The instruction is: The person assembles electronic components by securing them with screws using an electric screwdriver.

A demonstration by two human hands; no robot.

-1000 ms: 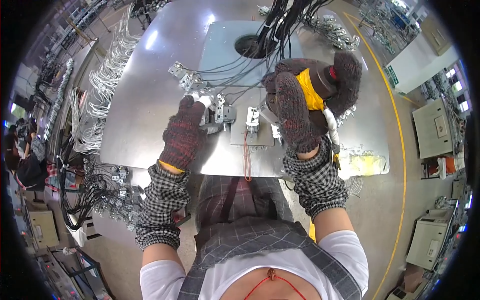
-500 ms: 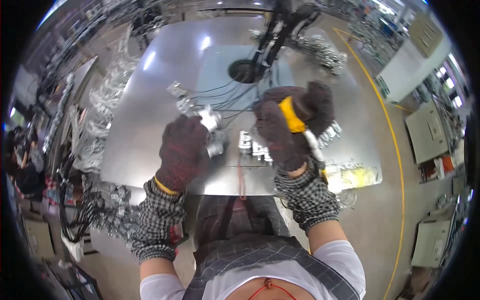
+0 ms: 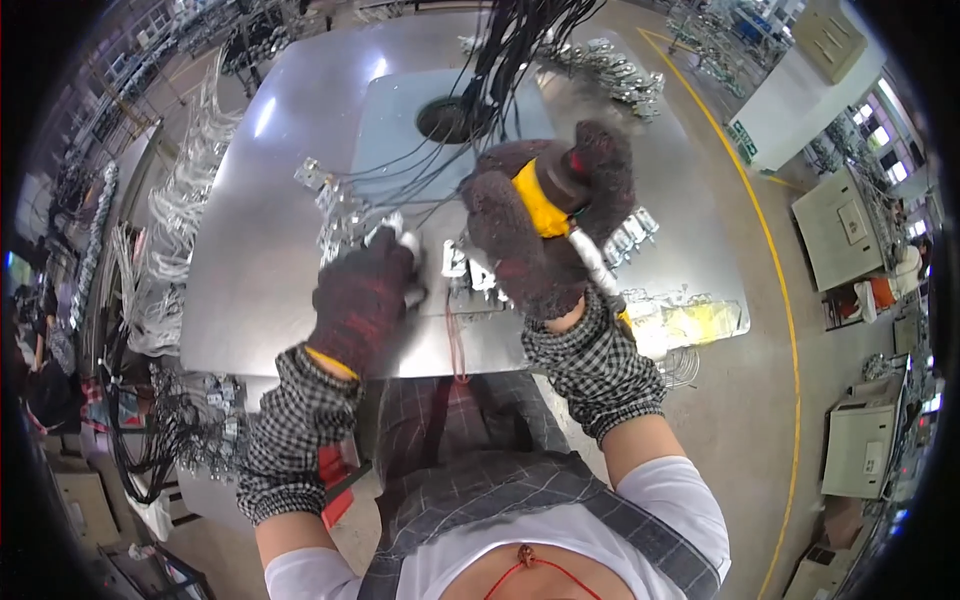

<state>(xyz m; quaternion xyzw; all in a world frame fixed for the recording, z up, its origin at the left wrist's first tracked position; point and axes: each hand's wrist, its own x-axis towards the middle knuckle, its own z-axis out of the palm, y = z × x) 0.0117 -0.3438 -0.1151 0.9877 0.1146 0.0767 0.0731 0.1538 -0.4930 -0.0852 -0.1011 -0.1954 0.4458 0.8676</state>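
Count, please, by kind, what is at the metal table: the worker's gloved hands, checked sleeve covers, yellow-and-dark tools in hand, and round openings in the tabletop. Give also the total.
Gloved hands: 2 (left hand, right hand)
Checked sleeve covers: 2
Yellow-and-dark tool: 1
Round opening: 1
Total: 6

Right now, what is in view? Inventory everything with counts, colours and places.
Tabletop: one, silver, centre.
Tool: one, dark with yellow, over the tabletop.
Metal parts: many, silver, on the tabletop.
Wire loop: one, reddish, over near edge.
Hanging cables: many, black, far side.
Cable bundles: several, white, left.
Cabinets: several, pale, right.
Floor marking: one long, yellow, right.
Sleeves: two, black-and-white checked, forearms.
Left hand: one, dark gloved, beside metal parts.
Right hand: one, dark gloved, around tool.
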